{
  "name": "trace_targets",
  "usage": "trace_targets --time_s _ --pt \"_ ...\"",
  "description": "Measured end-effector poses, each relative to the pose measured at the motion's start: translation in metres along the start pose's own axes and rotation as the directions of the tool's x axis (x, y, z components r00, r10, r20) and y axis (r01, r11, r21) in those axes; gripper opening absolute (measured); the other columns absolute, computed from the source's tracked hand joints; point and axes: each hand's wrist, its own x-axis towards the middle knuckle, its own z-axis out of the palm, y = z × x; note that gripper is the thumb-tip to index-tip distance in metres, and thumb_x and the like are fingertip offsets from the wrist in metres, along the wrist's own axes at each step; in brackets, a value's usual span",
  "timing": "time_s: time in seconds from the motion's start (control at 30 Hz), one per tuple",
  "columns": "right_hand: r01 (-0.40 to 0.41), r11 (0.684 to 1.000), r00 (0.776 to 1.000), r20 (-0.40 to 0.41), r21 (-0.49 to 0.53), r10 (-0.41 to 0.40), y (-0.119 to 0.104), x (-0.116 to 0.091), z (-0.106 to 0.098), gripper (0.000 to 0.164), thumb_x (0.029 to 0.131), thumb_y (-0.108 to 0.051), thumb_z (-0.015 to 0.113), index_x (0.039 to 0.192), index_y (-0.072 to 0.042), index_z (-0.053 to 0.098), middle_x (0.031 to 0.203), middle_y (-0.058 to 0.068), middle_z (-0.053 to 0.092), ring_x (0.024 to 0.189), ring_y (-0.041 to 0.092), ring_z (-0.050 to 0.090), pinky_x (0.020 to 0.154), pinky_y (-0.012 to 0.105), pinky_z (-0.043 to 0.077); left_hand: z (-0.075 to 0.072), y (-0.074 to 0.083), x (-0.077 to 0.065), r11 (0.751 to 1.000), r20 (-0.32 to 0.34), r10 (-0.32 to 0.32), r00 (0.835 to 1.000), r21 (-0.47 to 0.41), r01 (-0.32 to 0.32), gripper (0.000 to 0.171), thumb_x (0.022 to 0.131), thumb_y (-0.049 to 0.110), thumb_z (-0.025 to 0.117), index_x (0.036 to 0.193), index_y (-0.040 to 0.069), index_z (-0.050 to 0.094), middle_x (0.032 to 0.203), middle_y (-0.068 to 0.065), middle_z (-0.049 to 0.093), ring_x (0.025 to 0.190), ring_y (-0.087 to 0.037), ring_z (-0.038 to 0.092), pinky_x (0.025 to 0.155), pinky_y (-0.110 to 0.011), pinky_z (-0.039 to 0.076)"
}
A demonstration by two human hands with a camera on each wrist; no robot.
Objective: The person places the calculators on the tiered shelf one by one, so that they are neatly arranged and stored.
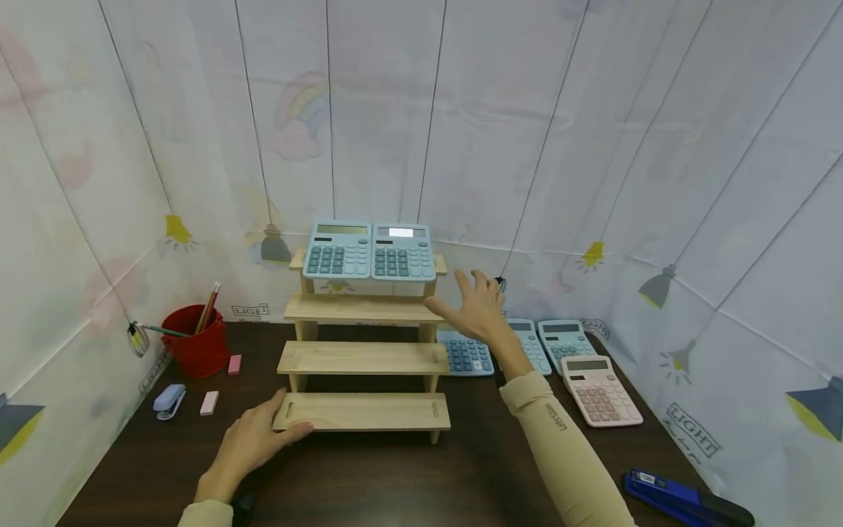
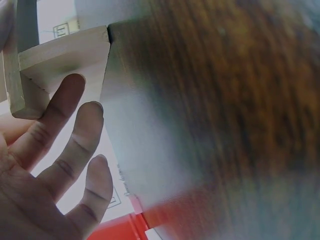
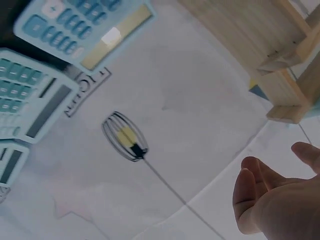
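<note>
A stepped wooden stand (image 1: 362, 359) stands on the dark table. Two light blue calculators, a left one (image 1: 338, 250) and a right one (image 1: 402, 252), sit side by side on its top step. My left hand (image 1: 253, 437) holds the left end of the lowest step between thumb and fingers; in the left wrist view fingers (image 2: 65, 105) touch the wood. To the right of the upper steps, my right hand (image 1: 477, 311) is raised in the air with fingers spread, holding nothing. Beyond it lie a darker blue calculator (image 1: 469, 357) and two light blue calculators (image 1: 566, 338), partly hidden.
A pink calculator (image 1: 601, 391) lies at the right, with a blue stapler (image 1: 685, 500) nearer me. At the left are a red bucket (image 1: 197, 356) with pencils, a small stapler (image 1: 169, 400) and pink erasers (image 1: 208, 402). Printed white curtain (image 1: 527, 146) encloses the table.
</note>
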Motion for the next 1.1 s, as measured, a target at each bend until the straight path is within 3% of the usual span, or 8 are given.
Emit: trace_targets --time_s 0.33,0.53,0.8,1.1 --pt "-0.059 0.997 0.997 0.045 -0.056 0.061 0.047 -0.047 0.017 0.096 0.087 -0.075 0.054 0.160 -0.017 0.028 0.164 0.022 0.022 0.145 0.055 0.022 0.109 0.078 0.020 -0.001 0.000 0.000 1.000 0.019 -0.009 1.000 -0.004 0.009 0.116 0.076 0.084 0.060 0.155 0.002 0.035 0.150 -0.030 0.048 0.132 -0.050 0.052 0.097 -0.070 0.043" --pt "-0.172 0.980 0.983 0.054 -0.103 0.178 0.090 -0.066 0.024 0.100 0.087 -0.077 0.052 0.159 -0.012 0.027 0.161 0.028 0.025 0.143 0.061 0.022 0.107 0.081 0.021 -0.001 -0.001 -0.001 1.000 0.019 -0.003 1.000 -0.003 0.003 0.115 0.077 0.084 0.059 0.155 0.002 0.035 0.150 -0.030 0.048 0.132 -0.051 0.052 0.096 -0.070 0.044" --pt "-0.353 0.925 0.929 0.063 -0.141 0.365 0.154 -0.083 0.021 0.107 0.088 -0.078 0.047 0.160 -0.004 0.018 0.159 0.038 0.018 0.142 0.069 0.012 0.105 0.084 0.017 0.000 -0.004 -0.002 1.000 0.028 -0.003 1.000 -0.007 0.003 0.117 0.077 0.085 0.058 0.156 0.003 0.034 0.151 -0.030 0.047 0.132 -0.051 0.051 0.094 -0.070 0.045" --pt "-0.504 0.855 0.844 0.141 -0.125 0.518 0.204 -0.098 0.009 0.116 0.087 -0.082 0.043 0.158 0.004 0.011 0.155 0.048 0.002 0.139 0.074 -0.001 0.105 0.087 0.008 -0.002 -0.002 -0.002 1.000 0.032 0.015 0.999 -0.003 -0.015 0.116 0.077 0.085 0.057 0.155 0.003 0.034 0.150 -0.029 0.047 0.129 -0.052 0.054 0.092 -0.070 0.046"
